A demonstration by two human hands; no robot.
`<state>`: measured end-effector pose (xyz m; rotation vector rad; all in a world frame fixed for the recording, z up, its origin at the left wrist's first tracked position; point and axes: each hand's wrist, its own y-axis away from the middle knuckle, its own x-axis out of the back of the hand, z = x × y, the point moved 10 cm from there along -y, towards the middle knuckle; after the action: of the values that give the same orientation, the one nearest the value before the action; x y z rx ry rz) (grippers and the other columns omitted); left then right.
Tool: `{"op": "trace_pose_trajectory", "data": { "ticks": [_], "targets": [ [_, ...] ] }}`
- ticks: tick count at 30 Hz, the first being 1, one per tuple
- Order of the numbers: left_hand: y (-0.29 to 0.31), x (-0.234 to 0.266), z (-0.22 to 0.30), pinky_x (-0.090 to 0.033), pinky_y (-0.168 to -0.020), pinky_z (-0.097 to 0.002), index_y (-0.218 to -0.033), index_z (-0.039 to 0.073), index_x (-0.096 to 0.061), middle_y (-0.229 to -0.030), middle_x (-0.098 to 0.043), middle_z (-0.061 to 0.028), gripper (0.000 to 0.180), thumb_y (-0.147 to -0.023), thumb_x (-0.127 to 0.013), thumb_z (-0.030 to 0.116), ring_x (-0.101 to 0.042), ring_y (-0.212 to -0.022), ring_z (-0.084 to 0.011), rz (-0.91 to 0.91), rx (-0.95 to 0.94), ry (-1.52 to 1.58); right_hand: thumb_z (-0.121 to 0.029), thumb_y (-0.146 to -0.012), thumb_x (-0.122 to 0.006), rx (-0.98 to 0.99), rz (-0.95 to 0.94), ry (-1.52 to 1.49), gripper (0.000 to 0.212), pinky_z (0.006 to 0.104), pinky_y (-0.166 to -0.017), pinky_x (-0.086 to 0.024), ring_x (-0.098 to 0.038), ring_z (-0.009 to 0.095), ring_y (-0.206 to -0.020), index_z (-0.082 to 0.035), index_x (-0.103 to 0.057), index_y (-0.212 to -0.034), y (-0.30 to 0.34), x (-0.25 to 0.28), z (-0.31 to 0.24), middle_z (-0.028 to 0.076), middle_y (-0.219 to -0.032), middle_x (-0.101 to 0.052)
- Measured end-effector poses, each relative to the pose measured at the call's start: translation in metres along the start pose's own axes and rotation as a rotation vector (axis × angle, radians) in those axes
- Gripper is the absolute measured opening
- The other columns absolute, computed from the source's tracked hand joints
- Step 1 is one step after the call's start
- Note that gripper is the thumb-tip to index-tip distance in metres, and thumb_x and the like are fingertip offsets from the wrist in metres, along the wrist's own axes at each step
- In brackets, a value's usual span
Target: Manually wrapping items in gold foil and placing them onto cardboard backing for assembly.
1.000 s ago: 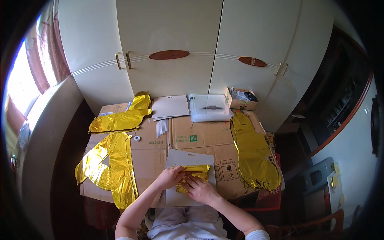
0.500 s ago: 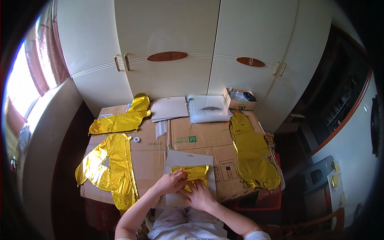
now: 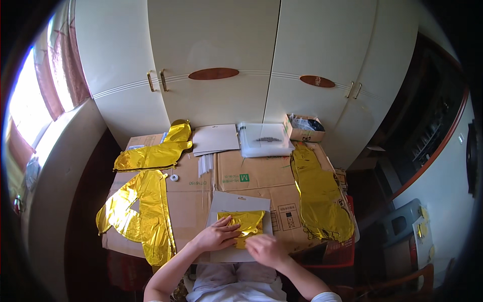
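In front of me a folded gold foil balloon (image 3: 245, 218) lies on a grey card (image 3: 231, 200) with a hang hole at its far edge. My left hand (image 3: 220, 235) rests on the balloon's left part, palm down, fingers stretched over the foil. At the near right corner of the foil is my right hand (image 3: 267, 250), slightly blurred, with its fingers curled in. Whether it pinches anything cannot be seen.
Flat gold foil balloons lie at the left (image 3: 146, 214), far left (image 3: 148, 156) and right (image 3: 324, 201) of the cardboard-covered table (image 3: 191, 201). Along the back are grey cards (image 3: 216, 138), white strips (image 3: 205, 164), clear plastic bags (image 3: 264, 143) and a small box (image 3: 307, 135). A tape roll (image 3: 174, 177) sits left of centre.
My right hand has come off the middle of the foil toward the right and curled its fingers. My left hand has flattened onto the foil, which lies more spread.
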<state>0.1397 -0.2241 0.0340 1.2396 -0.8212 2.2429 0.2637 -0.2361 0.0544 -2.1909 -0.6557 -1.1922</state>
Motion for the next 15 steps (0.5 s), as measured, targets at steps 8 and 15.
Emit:
{"op": "trace_pose_trajectory", "data": {
  "ticks": [8,15],
  "targets": [
    [-0.003,0.001,0.001,-0.036,-0.113,-0.0490,-0.112,0.012,-0.071,-0.130,-0.062,-0.0108,0.028,-0.087,-0.069,0.023,-0.048,-0.129,-0.0446,0.028,-0.037,0.025,-0.042,-0.096,-0.054,0.050,0.123,0.329,0.064,0.0506,-0.115,-0.028,-0.036,0.037,-0.139,0.004,-0.043,-0.140,-0.033,-0.026,0.041,0.022,-0.147,-0.041],
    [-0.008,0.008,0.008,-0.039,-0.109,-0.0495,-0.111,0.010,-0.071,-0.128,-0.064,-0.0105,0.027,-0.090,-0.064,0.026,-0.053,-0.126,-0.0411,-0.008,0.036,-0.092,-0.042,-0.095,-0.054,0.053,0.109,0.325,0.061,0.0506,-0.116,-0.028,-0.039,0.039,-0.138,0.004,-0.048,-0.136,-0.031,-0.036,0.042,0.024,-0.144,-0.046]
  ]
}}
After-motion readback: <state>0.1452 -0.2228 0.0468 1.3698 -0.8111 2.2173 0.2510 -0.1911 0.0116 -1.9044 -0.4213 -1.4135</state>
